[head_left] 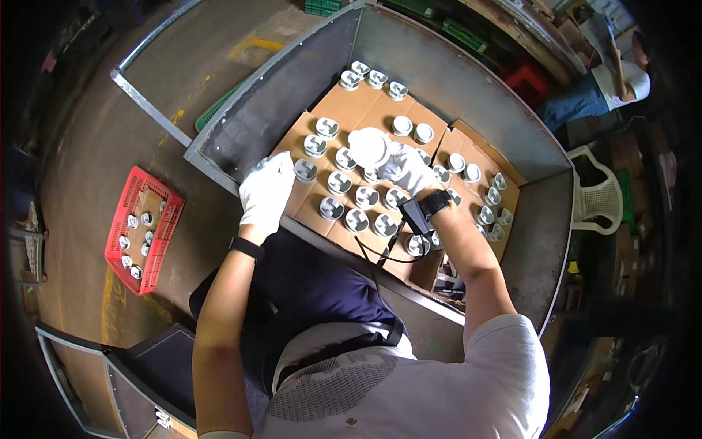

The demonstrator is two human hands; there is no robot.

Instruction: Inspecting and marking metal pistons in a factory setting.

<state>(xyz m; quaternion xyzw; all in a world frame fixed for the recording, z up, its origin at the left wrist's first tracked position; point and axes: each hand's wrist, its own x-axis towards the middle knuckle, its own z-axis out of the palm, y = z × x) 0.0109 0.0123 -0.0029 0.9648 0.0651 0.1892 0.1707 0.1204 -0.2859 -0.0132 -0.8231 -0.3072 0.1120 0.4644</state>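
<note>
My right hand (408, 170), in a white glove, grips a bright silver piston (370, 148) and holds it up with its round face showing. Below it, several more pistons (365, 196) stand on brown cardboard sheets (303, 146) inside a large grey metal bin (453, 80). My left hand (266, 192), also gloved, is over the bin's near left rim, close to a piston (306, 170) at the cardboard's edge. Its fingers are curled together, and anything inside them is hidden. A dark device is strapped at my right wrist.
On the floor to the left is a red plastic crate (150, 274) with several pistons on cardboard. A thin black cable (373, 274) loops over the bin's near rim. Beyond the bin's right side are a white plastic chair (596, 192) and, further back, another person (603, 88).
</note>
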